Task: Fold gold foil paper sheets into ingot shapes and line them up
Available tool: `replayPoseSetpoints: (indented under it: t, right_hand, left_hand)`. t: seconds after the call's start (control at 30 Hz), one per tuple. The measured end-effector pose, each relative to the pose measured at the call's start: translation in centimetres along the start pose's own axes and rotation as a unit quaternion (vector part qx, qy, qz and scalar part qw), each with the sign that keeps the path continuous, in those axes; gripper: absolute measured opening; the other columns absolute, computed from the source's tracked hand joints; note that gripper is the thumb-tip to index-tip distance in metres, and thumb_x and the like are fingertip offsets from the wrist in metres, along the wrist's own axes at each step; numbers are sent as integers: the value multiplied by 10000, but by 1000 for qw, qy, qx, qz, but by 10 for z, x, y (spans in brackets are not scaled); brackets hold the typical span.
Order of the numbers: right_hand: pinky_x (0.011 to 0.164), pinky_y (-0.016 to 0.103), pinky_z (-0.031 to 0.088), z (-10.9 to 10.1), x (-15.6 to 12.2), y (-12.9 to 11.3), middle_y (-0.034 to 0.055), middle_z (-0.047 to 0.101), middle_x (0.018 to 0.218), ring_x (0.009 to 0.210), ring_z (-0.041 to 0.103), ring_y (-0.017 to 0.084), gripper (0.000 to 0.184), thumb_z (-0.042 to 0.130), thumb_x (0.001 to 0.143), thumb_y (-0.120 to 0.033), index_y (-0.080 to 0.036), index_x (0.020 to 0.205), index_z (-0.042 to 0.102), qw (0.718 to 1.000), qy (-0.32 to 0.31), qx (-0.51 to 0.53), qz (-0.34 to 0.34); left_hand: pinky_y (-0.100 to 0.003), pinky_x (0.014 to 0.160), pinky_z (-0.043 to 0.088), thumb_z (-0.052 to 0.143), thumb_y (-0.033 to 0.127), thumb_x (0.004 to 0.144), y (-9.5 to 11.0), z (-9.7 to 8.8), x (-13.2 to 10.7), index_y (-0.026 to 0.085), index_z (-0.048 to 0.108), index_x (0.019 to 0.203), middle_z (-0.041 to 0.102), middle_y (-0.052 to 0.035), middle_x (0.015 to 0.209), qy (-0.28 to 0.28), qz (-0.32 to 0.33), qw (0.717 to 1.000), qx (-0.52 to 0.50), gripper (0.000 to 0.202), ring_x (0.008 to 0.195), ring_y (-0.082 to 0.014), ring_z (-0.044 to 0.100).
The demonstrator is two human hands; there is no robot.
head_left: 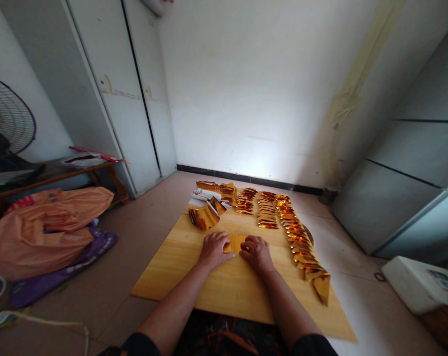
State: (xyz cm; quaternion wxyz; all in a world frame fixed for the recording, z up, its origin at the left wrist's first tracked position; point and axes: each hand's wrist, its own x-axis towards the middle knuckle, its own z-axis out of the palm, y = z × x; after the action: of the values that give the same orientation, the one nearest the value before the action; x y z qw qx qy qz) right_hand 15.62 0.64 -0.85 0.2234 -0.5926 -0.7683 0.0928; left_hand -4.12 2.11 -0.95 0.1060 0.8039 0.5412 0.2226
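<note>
Between my two hands lies a sheet of gold foil paper (233, 243), low over the wooden board (242, 291). My left hand (215, 248) grips its left edge, fingers curled and thumb pointing inward. On the opposite edge my right hand (258, 251) has its fingers bent over the paper. Beyond my left hand sits a curved stack of gold foil sheets (206, 216). Rows of folded gold foil pieces (268, 210) stand at the board's far side, and a long nested row of folded foil (300, 242) runs down the right side.
White paper (205, 195) and more gold foil (228, 192) rest at the far left corner of the board. Orange and purple bags (49, 232) lie on the floor to the left, near a low bench (108, 170). A white box (418, 284) stands at the right.
</note>
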Motion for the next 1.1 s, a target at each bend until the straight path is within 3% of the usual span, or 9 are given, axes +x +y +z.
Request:
replayPoseSetpoints:
  t: [0.53, 0.73, 0.83, 1.0, 1.1]
  right_hand:
    - [825, 310, 372, 4, 3, 3, 16, 681, 994, 938, 566, 191, 139, 635, 806, -384, -311, 839, 749, 999, 42, 22, 12]
    - [847, 312, 366, 4, 3, 4, 3, 688, 981, 941, 574, 183, 112, 645, 809, -348, -303, 822, 747, 998, 41, 45, 9]
    - [863, 322, 363, 5, 2, 4, 9, 683, 1013, 961, 570, 187, 115, 649, 798, -348, -299, 849, 739, 998, 39, 42, 7]
    - [935, 365, 336, 4, -1, 0, 52, 614, 1203, 1111, 504, 230, 390, 696, 734, -422, -296, 1102, 669, 998, 21, 11, -51]
    - [928, 361, 325, 1, -2, -3, 23, 646, 1132, 1078, 519, 210, 271, 673, 763, -403, -305, 1015, 691, 998, 4, 6, -70]
  left_hand:
    - [-409, 976, 334, 699, 414, 710, 1, 1, -2, 263, 636, 1028, 591, -36, 1239, 13, 23, 1000, 4, 358, 1136, -241, 501]
    - [-392, 975, 351, 631, 330, 776, 6, -6, -5, 321, 636, 1116, 582, -11, 1253, 6, 85, 996, 1, 340, 1166, -228, 469]
    - [-402, 978, 349, 590, 314, 817, 7, -7, -6, 312, 662, 1077, 603, -9, 1236, 6, 105, 994, 5, 270, 1164, -226, 472]
    - [-383, 934, 380, 508, 290, 881, 6, -3, -3, 287, 698, 986, 660, -14, 1140, -12, 102, 995, 6, 217, 1070, -203, 542]
    - [-370, 912, 393, 499, 269, 887, 4, -1, -2, 281, 700, 975, 676, -9, 1116, -11, 95, 995, -2, 220, 1037, -195, 568]
